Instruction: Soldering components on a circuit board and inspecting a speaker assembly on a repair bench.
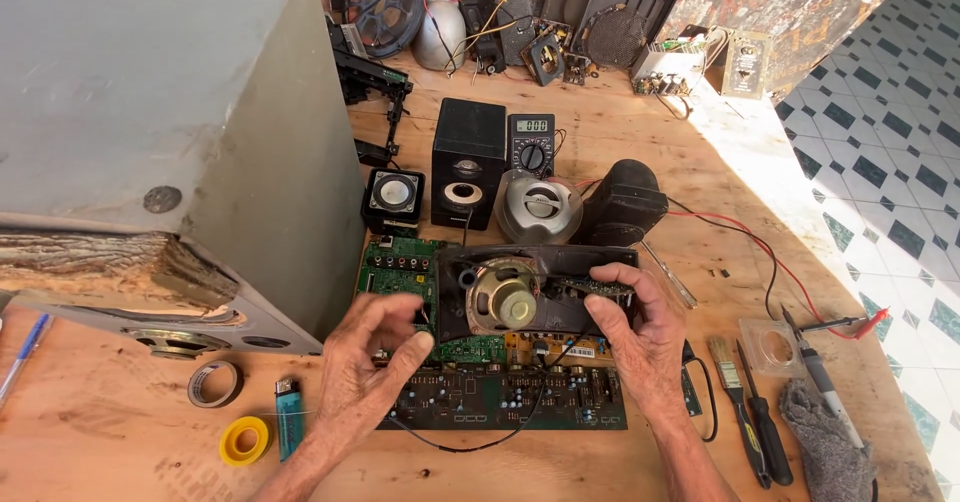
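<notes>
Across the middle of the wooden bench [640,162], near me, sits what I am working on: a dark open shell [540,292] with a speaker [505,300] mounted in its left half and a thin board [590,287] along its right. It rests on top of a green circuit board [400,267] and a longer dark one [500,402] nearer to me.

My right hand [645,337] is closed on the shell's right end, fingers curled over the top edge by the thin board, thumb below. My left hand [370,362] is at the shell's left edge with fingers bent; I cannot tell whether it pinches anything or only steadies the corner.

I judge the shell light and stiff, thin plastic that would flex or crack if squeezed across the open face. The speaker's cone looks soft and easily dented, and the thin board carries small parts and wires, so I would keep my fingers off both and hold by the outer rim at the two ends. A black wire [470,442] loops out toward me, so lifting far would tug it.

Far of the shell stand a black speaker box [468,157], a meter [531,142], a round silver speaker [540,210] and a small cube speaker [392,197]. Left looms a big grey cabinet [150,92]. Near left lie a tape roll [215,384], a yellow tape [245,440] and a lighter [287,417]. Right lie a brush [730,382], a screwdriver [765,427] and a grey rag [825,442].
</notes>
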